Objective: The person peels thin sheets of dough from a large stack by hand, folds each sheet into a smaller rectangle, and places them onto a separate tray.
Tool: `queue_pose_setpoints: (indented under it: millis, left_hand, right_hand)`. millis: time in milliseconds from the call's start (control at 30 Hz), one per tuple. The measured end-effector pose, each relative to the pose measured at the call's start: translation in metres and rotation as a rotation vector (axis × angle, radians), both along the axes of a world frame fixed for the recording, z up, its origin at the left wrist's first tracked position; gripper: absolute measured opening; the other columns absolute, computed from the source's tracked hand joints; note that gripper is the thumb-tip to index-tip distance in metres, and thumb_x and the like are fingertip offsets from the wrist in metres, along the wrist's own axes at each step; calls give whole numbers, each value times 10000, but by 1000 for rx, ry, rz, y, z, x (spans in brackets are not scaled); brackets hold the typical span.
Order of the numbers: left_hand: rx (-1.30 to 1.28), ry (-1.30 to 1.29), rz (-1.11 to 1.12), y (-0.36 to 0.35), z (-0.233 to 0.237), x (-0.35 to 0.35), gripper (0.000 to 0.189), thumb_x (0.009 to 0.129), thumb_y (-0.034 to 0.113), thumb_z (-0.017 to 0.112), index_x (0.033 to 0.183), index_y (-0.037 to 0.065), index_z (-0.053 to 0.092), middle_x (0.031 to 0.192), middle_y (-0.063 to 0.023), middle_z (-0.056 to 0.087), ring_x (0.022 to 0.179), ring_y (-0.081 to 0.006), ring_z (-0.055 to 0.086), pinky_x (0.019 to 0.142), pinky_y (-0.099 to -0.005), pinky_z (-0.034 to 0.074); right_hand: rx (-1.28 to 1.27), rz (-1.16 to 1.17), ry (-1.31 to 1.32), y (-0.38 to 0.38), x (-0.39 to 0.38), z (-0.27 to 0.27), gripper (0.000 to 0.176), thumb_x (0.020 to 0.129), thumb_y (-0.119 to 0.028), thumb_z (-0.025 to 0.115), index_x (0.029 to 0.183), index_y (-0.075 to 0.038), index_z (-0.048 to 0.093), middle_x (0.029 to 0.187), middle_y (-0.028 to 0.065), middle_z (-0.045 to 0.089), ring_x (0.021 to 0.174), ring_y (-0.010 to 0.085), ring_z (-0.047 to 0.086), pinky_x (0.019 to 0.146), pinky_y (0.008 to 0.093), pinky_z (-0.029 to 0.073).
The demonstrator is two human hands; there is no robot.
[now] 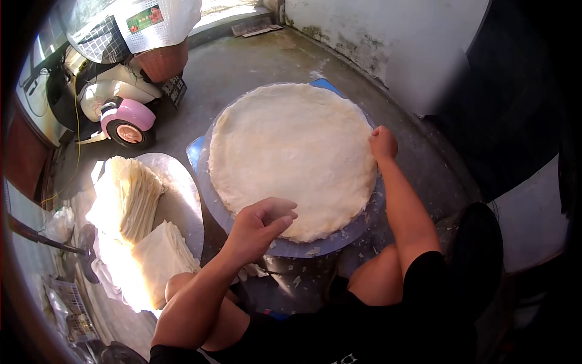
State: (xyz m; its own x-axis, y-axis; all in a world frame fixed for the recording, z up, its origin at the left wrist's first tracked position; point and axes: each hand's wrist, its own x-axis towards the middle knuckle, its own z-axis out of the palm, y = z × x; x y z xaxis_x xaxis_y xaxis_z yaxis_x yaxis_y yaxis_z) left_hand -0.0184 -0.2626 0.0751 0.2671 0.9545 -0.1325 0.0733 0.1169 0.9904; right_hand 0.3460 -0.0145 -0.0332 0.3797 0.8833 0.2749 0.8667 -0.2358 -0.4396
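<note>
A large, round, pale dough sheet (pixel 291 151) with an uneven edge covers most of a round grey board (pixel 209 188). My left hand (pixel 262 227) hovers at the dough's near left edge, fingers bent and thumb apart, with nothing between them. At the right edge of the dough, my right hand (pixel 383 144) is closed with its fingers curled in at the rim. Those fingertips are mostly hidden behind the knuckles. Small pale scraps lie along the near part of the board.
To my left, folded stacks of thin pale sheets (pixel 130 197) lie on another round board (pixel 189 203). Blue corners (pixel 327 85) show beneath the dough's board. A pink and white wheeled vehicle (pixel 130 115) stands at back left, and a stained white wall (pixel 357 42) rises at back right.
</note>
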Motion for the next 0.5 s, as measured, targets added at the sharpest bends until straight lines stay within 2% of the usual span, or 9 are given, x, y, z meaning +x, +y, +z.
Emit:
queue_pose_setpoints:
  millis: [67, 133, 167, 267, 333, 500]
  left_hand:
    - [4, 11, -5, 0, 3, 1, 304, 964, 145, 673, 1229, -3, 655, 1074, -80, 724, 947, -110, 637, 854, -271, 509]
    - [-28, 58, -20, 0, 6, 2, 262, 967, 79, 664, 1221, 13, 654, 1073, -68, 718, 1042, -132, 660, 943, -284, 519]
    - [-29, 59, -21, 0, 6, 2, 262, 967, 79, 664, 1221, 13, 654, 1073, -68, 718, 1042, -132, 660, 943, -284, 519]
    - [-34, 47, -23, 0, 5, 1, 262, 968, 80, 663, 1223, 18, 654, 1077, -68, 717, 1044, -132, 659, 943, -284, 518]
    - [-37, 49, -24, 1, 5, 1, 263, 969, 80, 661, 1224, 15, 653, 1079, -70, 717, 1044, -132, 658, 943, -284, 518]
    - [-27, 24, -33, 0, 4, 2, 266, 970, 81, 659, 1226, 8, 650, 1084, -75, 716, 1048, -138, 657, 947, -285, 516]
  right_hand:
    - [-19, 5, 15, 1, 0, 0, 65, 830, -167, 660, 836, -105, 682, 956, 132, 711, 880, 353, 686, 730, 463, 538]
    - [-24, 3, -43, 2, -1, -2, 76, 825, -163, 652, 821, -97, 690, 921, 136, 700, 864, 362, 680, 713, 466, 539]
    - [-25, 2, -42, 3, -1, -3, 76, 825, -163, 652, 821, -97, 690, 921, 136, 700, 864, 362, 680, 713, 466, 539]
    - [103, 89, -130, 4, -5, -6, 83, 827, -158, 636, 809, -86, 675, 863, 138, 691, 850, 375, 673, 706, 473, 533]
    - [129, 263, -145, 0, -12, 3, 95, 832, -157, 623, 784, -80, 649, 855, 143, 686, 850, 376, 670, 701, 480, 527]
    - [127, 184, -89, 1, -16, 6, 95, 826, -141, 631, 761, -73, 621, 823, 166, 683, 805, 381, 668, 683, 487, 518]
